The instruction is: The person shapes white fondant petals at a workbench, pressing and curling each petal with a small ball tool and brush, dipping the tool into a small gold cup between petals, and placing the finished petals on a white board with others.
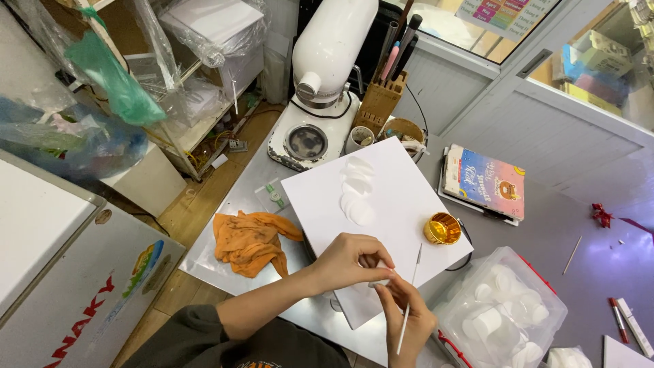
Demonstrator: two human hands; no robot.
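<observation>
Our left hand (351, 262) pinches a small white disc (381, 278) at the near edge of the white board (402, 204). Our right hand (409, 317), just below, grips a thin stick (410, 300) pointing away towards the gold cup (442, 228).

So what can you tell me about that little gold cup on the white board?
The gold cup is small, round and shiny, like metallic foil or metal, with a fluted-looking wall. It stands upright, mouth open upward, and its inside gleams orange-gold; no contents can be made out. It sits at the right edge of the white board, beside a dark cable. Neither hand touches it; both work lower on the board.
</observation>
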